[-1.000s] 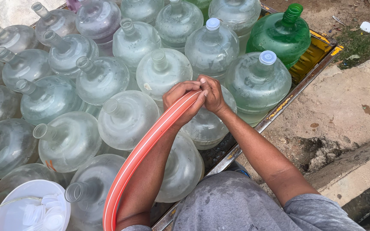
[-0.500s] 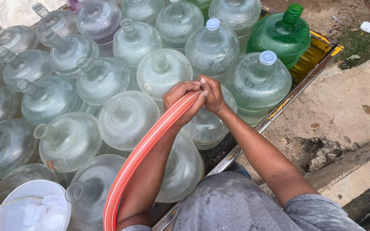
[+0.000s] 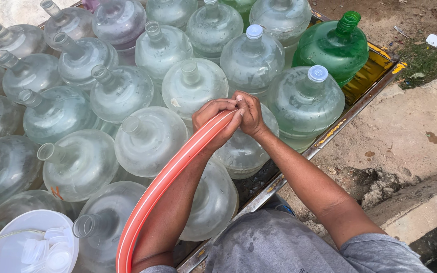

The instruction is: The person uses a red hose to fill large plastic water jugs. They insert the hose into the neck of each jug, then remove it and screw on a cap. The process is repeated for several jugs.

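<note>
An orange-red hose (image 3: 163,187) runs up from the bottom edge along my left forearm. My left hand (image 3: 213,121) is closed around its end. My right hand (image 3: 250,112) meets it from the right, fingers pinched at the hose tip. Both hands sit over the top of a clear water jug (image 3: 241,154), whose neck they hide. Several big clear jugs (image 3: 147,139) stand packed together in a metal cart.
Two jugs with pale blue caps (image 3: 317,74) stand behind my hands, and a green jug (image 3: 336,48) is at the cart's far right corner. A white bucket of loose caps (image 3: 31,247) sits bottom left. The cart's metal rim (image 3: 330,135) borders a concrete kerb (image 3: 405,136).
</note>
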